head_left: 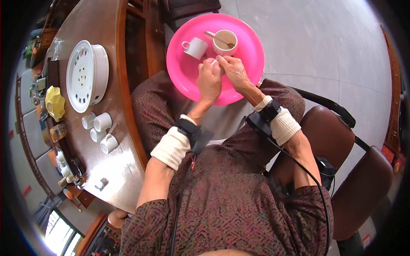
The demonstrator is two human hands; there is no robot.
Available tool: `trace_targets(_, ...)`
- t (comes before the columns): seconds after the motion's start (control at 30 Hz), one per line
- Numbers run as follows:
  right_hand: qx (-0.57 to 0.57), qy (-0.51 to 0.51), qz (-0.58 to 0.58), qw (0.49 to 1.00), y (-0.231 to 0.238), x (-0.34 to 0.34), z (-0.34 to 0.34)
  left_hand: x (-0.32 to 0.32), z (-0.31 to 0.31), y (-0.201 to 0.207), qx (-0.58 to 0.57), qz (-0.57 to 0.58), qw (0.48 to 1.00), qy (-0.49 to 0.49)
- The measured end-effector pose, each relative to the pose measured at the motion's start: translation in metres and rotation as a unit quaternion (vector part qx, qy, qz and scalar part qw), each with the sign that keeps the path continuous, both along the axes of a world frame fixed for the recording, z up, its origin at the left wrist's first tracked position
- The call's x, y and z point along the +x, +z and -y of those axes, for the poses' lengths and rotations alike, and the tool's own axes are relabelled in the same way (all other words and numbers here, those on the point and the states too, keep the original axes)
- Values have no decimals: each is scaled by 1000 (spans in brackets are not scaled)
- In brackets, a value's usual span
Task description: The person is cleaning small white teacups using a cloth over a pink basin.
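Observation:
My left hand [209, 81] and my right hand [235, 72] meet over the near half of a round pink tray [181, 81]. Their fingers are closed together on a small white thing [215, 62], mostly hidden, whose kind I cannot make out. Just beyond the fingers stands a wide white cup [222, 36] with a metal spoon [218, 39] leaning in it. To its left, a smaller white mug [196, 48] is tilted, its handle pointing left. Both of these are apart from my hands.
On the left, a brown wooden table [124, 170] carries a white round tin [81, 77], several white mugs [102, 122] and a yellow faceted object [55, 103]. A brown chair [316, 136] stands close on my right. A cable [305, 168] runs along my right arm.

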State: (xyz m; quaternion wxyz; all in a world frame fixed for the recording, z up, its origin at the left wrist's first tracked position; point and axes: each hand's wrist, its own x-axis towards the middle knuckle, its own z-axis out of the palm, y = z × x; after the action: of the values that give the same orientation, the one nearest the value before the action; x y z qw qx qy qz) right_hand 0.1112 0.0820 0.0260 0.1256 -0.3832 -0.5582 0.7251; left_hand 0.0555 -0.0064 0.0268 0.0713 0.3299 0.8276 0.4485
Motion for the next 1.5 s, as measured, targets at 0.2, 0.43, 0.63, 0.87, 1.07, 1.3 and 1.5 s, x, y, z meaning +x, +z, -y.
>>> trace_targets(0.2, 157, 96, -41, 982, 7, 3, 6, -38, -5, 8, -64, 385, 920, 35)
trace_targets(0.43, 251, 101, -94, 958, 7, -1, 23, -57, -4, 13, -101, 551, 823, 98)
trace_targets(0.63, 96, -6, -46, 994, 1, -7, 12, -19, -4, 5, -31, 279, 957, 70)
trace_targets(0.87, -38, -5, -21, 999, -4, 6, 6, 16, -3, 6, 49, -105, 993, 18)
trace_targets(1.07, -50, 78, -83, 992, -2, 7, 19, -39, 0, -15, 17, 343, 937, 66)
trace_targets(1.3, 7, 78, -103, 992, -4, 2, 18, -37, -1, 4, 32, 418, 906, 64)
trace_targets(1.5, -38, -10, -92, 995, -14, 8, 6, -3, 1, 18, 108, 348, 931, 5)
